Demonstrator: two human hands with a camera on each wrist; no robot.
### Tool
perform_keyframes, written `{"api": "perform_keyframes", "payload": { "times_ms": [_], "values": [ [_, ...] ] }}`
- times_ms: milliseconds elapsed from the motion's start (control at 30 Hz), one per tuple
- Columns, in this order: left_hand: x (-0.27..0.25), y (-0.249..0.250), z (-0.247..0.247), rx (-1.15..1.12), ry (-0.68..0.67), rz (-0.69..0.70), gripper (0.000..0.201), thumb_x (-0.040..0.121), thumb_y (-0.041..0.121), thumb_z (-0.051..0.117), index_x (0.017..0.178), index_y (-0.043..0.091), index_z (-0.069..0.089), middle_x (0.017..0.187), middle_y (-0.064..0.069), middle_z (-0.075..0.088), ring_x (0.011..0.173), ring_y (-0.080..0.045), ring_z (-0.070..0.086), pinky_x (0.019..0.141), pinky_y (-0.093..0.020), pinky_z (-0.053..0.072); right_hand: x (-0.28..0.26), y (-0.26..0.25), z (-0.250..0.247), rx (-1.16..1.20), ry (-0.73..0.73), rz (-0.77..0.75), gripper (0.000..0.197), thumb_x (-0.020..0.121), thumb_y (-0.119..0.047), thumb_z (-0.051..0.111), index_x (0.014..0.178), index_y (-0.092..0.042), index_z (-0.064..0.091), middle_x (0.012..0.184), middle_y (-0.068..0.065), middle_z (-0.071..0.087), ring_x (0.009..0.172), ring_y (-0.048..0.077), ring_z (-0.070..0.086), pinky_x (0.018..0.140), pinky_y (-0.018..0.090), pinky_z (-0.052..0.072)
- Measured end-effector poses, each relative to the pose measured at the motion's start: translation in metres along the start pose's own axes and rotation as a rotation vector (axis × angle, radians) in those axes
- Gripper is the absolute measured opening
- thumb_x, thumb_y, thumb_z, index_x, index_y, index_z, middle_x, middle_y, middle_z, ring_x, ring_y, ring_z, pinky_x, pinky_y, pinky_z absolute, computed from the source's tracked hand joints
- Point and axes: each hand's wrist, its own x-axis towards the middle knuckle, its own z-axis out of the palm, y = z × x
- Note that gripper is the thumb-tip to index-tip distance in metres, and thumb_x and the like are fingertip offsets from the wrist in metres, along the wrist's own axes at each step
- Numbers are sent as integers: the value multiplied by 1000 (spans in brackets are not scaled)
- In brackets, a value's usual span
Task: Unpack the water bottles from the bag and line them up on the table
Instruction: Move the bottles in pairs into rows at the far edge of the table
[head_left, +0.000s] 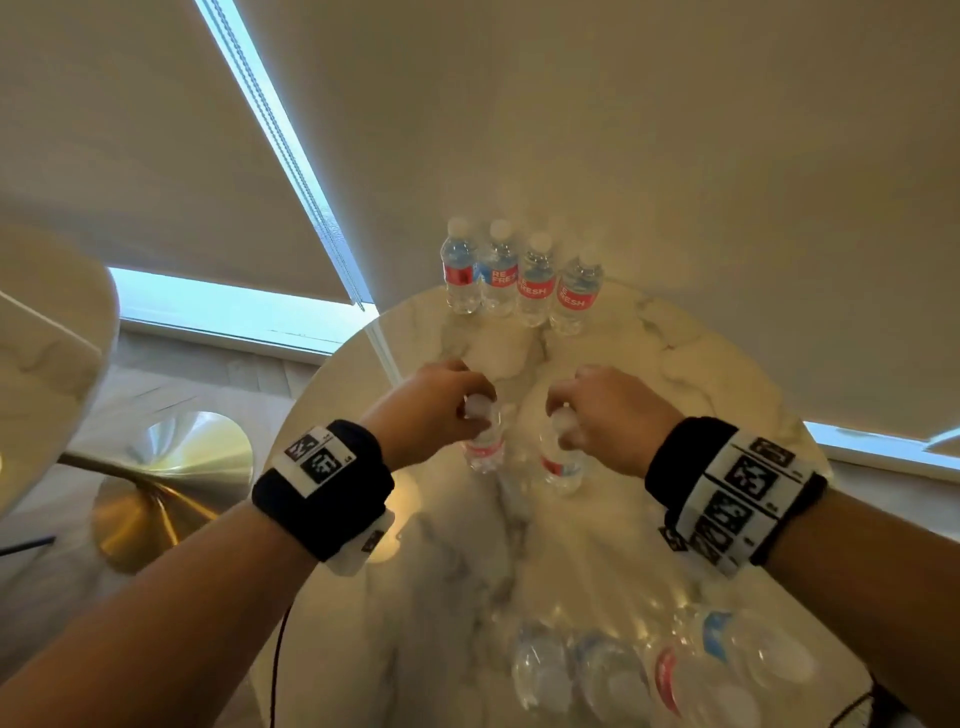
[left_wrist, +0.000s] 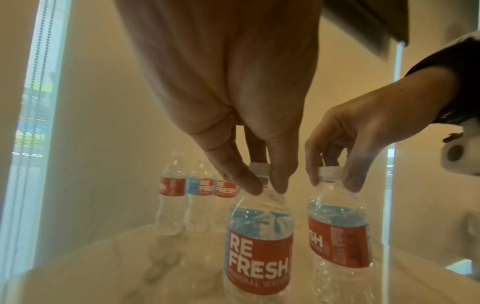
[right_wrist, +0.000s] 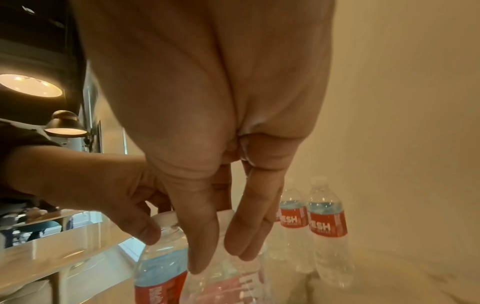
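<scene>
Two clear water bottles with red and blue labels are upright over the middle of the round marble table (head_left: 675, 364). My left hand (head_left: 478, 410) (left_wrist: 262, 189) pinches the left bottle (head_left: 484, 447) (left_wrist: 259, 236) at its neck under the white cap. My right hand (head_left: 563, 421) (right_wrist: 221, 261) grips the right bottle (head_left: 561, 462) (left_wrist: 337, 236) the same way. Whether their bases touch the table is hidden. Several bottles stand in a row (head_left: 519, 280) (left_wrist: 197, 195) at the far edge. More bottles lie in clear plastic wrap (head_left: 649, 670) at the near edge.
A drawn window blind (head_left: 675, 130) hangs just behind the row of bottles. A brass lamp base (head_left: 171, 483) stands on the floor to the left, beside the edge of another marble table (head_left: 47, 353). A dark cable (head_left: 280, 654) hangs along the table's near left.
</scene>
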Motion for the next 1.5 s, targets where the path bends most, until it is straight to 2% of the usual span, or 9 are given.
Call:
{"api": "perform_keyframes", "payload": {
  "times_ms": [100,300,367,666,900,1033,1166,1333,1499],
  "values": [
    [40,-23,-26,22,77,-50,34,88,26,74,121,19,70,101,3,53,87,-19,57,86,-29,48,56,5,-25,6,39,-9,29,84,-20,74,112,-17,69,107,6,67,97,24,61,74,27,36],
    [110,-60,-57,69,162,-54,30,88,24,73,116,14,72,95,0,50,89,-24,56,79,-24,36,142,4,-53,143,135,31,16,91,-13,58,99,-14,72,89,2,72,70,11,62,56,22,38],
    [126,-68,-62,94,175,-43,31,88,24,70,118,15,72,93,-1,50,86,-21,52,78,-23,35,160,3,-57,148,168,40,18,91,-14,57,100,-13,73,91,6,72,75,18,66,63,25,45],
    [154,-75,-70,108,179,-31,36,90,24,70,125,19,68,110,-7,57,95,-27,60,85,-30,44,187,3,-62,118,190,-31,26,87,-10,65,112,-15,70,107,10,63,86,21,49,75,27,35],
    [150,-72,-65,57,196,-101,53,88,26,73,138,20,57,123,-10,58,103,-28,64,87,-27,43,181,4,-55,98,153,-54,42,85,-9,70,124,-22,61,123,11,56,102,27,58,78,27,38],
    [123,-61,-61,4,264,-122,70,88,32,74,150,21,42,134,-11,53,112,-27,62,93,-30,46,147,5,-54,177,199,-7,67,78,-23,80,136,-24,48,122,7,53,93,16,50,79,27,39],
    [71,-28,-49,-26,292,-50,58,91,37,71,144,24,49,133,-5,56,109,-19,60,94,-31,51,81,4,-45,228,206,-2,49,82,-30,76,127,-19,57,115,2,62,90,15,55,78,26,40],
    [-17,26,-5,-133,142,100,32,93,39,67,124,29,66,108,13,62,94,-6,62,87,-29,56,-26,4,-10,256,84,39,26,87,-29,70,111,-19,68,102,-3,69,87,14,63,75,26,45],
    [-100,68,47,-210,-131,150,31,93,53,61,119,39,68,106,22,62,93,5,59,83,-14,50,-124,1,40,298,-42,90,21,86,-31,69,105,-24,69,97,-8,68,84,9,64,76,25,50]
  ]
}}
